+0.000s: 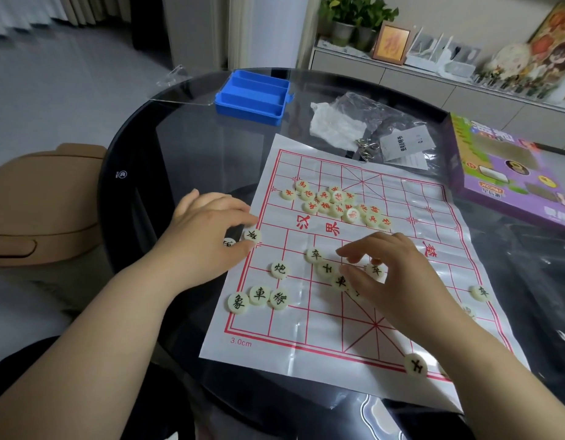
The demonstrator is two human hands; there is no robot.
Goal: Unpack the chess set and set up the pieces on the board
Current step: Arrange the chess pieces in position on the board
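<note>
Lying across the round dark glass table (179,147), the white chess board sheet with red grid lines (402,201) carries a heap of cream discs with red characters (335,203) at its far middle and scattered cream discs with black characters (279,268) nearer. The left hand (208,230) pinches one black-lettered disc (252,235) at the sheet's left edge. The right hand (398,274) arches over discs mid-board, fingers curled; whether it grips one I cannot tell. Far left on the table stands an open blue plastic compartment box (252,96); a purple game box (510,173) lies right. Beyond, a pale sideboard (402,77) bears potted plants (354,14). A tan chair (43,198) sits left.
</note>
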